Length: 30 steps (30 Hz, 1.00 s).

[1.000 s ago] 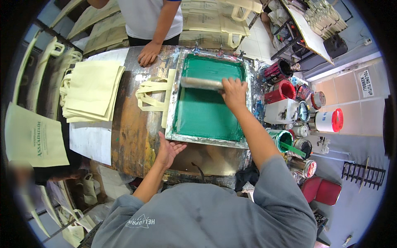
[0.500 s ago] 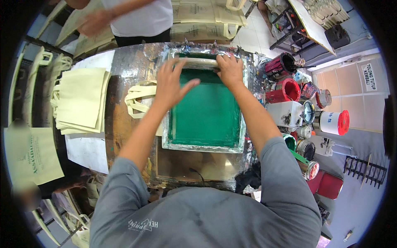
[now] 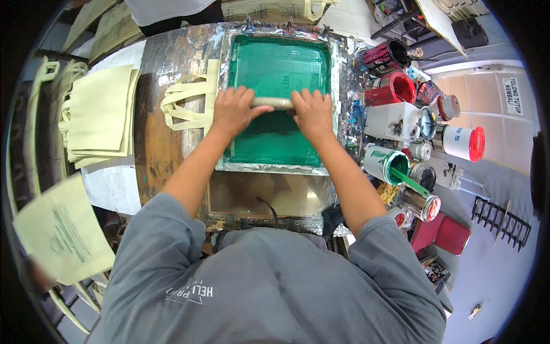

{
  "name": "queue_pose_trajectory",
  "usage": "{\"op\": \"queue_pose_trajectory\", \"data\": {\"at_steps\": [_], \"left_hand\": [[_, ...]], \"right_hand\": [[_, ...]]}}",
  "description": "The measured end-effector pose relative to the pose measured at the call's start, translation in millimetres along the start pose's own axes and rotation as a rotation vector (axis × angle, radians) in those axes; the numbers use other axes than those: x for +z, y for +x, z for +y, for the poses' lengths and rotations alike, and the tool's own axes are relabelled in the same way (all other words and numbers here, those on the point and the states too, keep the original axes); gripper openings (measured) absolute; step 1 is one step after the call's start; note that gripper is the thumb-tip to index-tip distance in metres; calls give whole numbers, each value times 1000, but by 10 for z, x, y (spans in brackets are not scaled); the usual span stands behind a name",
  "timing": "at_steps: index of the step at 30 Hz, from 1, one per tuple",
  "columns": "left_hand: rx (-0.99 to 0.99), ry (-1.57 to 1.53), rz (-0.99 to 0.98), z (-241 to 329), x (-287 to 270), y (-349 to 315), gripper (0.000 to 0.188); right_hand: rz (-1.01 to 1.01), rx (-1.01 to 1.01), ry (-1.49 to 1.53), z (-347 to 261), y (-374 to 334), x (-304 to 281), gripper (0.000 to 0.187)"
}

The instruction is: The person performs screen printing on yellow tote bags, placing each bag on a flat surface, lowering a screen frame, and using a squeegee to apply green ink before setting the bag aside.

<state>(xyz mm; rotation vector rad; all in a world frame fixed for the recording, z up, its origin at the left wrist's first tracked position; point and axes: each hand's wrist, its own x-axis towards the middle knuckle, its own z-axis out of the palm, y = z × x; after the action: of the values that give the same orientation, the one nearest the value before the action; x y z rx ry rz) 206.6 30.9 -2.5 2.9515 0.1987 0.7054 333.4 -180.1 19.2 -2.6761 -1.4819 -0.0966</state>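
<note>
Both my hands grip a squeegee (image 3: 271, 104) with a pale wooden handle, one at each end. My left hand (image 3: 232, 110) is closed on its left end, thumb lying along the handle. My right hand (image 3: 312, 113) wraps round the right end. The squeegee stands across the middle of a screen printing frame (image 3: 269, 167) whose mesh is coated in green ink (image 3: 275, 140). Faint lettering shows in the mesh beyond the squeegee. From under the frame's left side a cream cloth bag (image 3: 212, 86) sticks out, its handles (image 3: 184, 103) lying on the table.
Left of the frame lies a stack of cream bags (image 3: 98, 109). Ink tubs crowd the right edge, including a red tub (image 3: 395, 89) and a white can (image 3: 381, 162) with a green stirrer (image 3: 409, 182). Another person (image 3: 172, 12) stands beyond the table; a printed bag (image 3: 66, 229) is held up at far left.
My hands have drawn the squeegee from the frame's far end toward me, to about its middle. The view has shifted, and the person opposite shows less.
</note>
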Motion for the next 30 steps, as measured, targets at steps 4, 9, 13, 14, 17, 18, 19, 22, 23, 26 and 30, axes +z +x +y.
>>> {"op": "queue_pose_trajectory", "data": {"at_steps": [4, 9, 13, 14, 17, 18, 19, 22, 23, 26, 30], "left_hand": [[-2, -38, -70, 336, -275, -696, 59], [-63, -147, -95, 490, -490, -889, 56], [-187, -274, 134, 449, -756, -1175, 80], [-247, -278, 184, 444, -848, -1325, 88], [-415, -110, -107, 199, -581, -2002, 97], [-434, -139, -146, 163, -561, -2085, 95], [-452, -167, -185, 118, -520, -2134, 92], [-451, -220, -64, 132, -553, -2025, 88], [-519, -334, -48, 165, -615, -2035, 88], [-732, -780, 89, 362, -1071, -1558, 88], [-605, -936, 389, 360, -1266, -916, 94]], "right_hand": [[-61, 10, 9, -367, -750, -104, 53], [6, 23, 43, -457, -925, -173, 51], [12, 73, 38, -557, -1071, -213, 49], [53, 73, 46, -623, -1255, -155, 50], [141, 44, 28, -781, -1590, 13, 50], [102, 41, 24, -792, -1584, -34, 49], [64, 37, 22, -760, -1515, -73, 49], [29, 52, 61, -630, -1292, -344, 46], [36, 53, 77, -658, -1278, -559, 45], [238, 48, 28, -669, -1114, -1117, 46], [528, 9, -81, -403, -449, -1695, 50]]}}
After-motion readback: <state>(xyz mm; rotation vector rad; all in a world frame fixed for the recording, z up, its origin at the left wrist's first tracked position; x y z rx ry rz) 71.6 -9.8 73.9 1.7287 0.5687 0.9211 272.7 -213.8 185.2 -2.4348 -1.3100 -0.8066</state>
